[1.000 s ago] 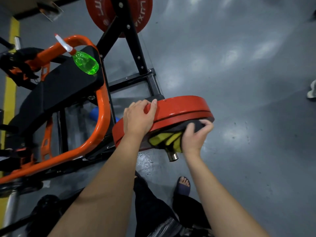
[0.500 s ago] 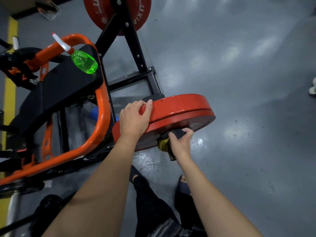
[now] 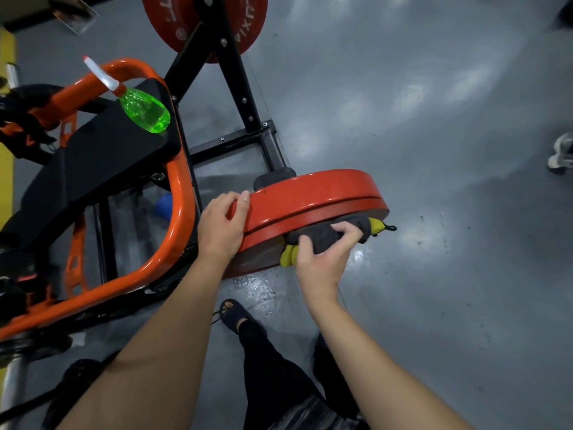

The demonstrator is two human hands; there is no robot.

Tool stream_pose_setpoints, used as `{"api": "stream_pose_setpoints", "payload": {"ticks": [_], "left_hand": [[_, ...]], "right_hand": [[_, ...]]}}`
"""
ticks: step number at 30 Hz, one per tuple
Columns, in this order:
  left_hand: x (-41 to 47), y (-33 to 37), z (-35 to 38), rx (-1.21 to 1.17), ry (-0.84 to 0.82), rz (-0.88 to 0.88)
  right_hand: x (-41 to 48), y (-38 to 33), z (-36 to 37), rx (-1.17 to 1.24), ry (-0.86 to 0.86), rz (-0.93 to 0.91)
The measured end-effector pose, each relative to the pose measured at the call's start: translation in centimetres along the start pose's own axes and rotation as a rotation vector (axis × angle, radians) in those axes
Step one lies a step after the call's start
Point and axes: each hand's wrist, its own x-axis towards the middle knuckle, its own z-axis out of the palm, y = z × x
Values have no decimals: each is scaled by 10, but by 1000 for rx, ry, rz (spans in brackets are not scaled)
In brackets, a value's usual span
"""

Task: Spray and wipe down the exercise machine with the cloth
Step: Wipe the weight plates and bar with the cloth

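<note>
Right hand [image 3: 322,259] gripping cloth [image 3: 328,235] has slid outward under plate [image 3: 313,200]; left hand [image 3: 221,226] still clasps rim

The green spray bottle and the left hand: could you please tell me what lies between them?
In the head view, between the green spray bottle and the left hand lie the black seat pad and the curved orange frame tube.

Your left hand [image 3: 221,226] sits on the near weight plate's [image 3: 313,193] left rim, your right hand [image 3: 322,256] under its front edge with the cloth [image 3: 328,234] against it; the spray bottle [image 3: 144,110] lies on the seat pad [image 3: 93,162] further left, a second plate [image 3: 176,20] behind
</note>
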Motion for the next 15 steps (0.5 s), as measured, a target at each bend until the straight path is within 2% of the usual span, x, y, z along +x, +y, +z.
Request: {"api": "stream_pose_setpoints", "payload": {"ticks": [3,7,9,12,15], "left_hand": [[-3,-15,-1,-61,15,-29],[-10,-32,-8,-75,-11,-80],[-17,-34,-15,-63,-47,-134],[-20,-32,-23,-48,-82,-221],[-7,-16,-22,24,37,-114]], "right_hand": [[-12,15,6,-79,-154,-55],[-12,35,9,-135,-305,97],[0,37,4,-71,-232,205],[41,29,-17,-10,14,307],[73,26,-34,1,138,266]]}}
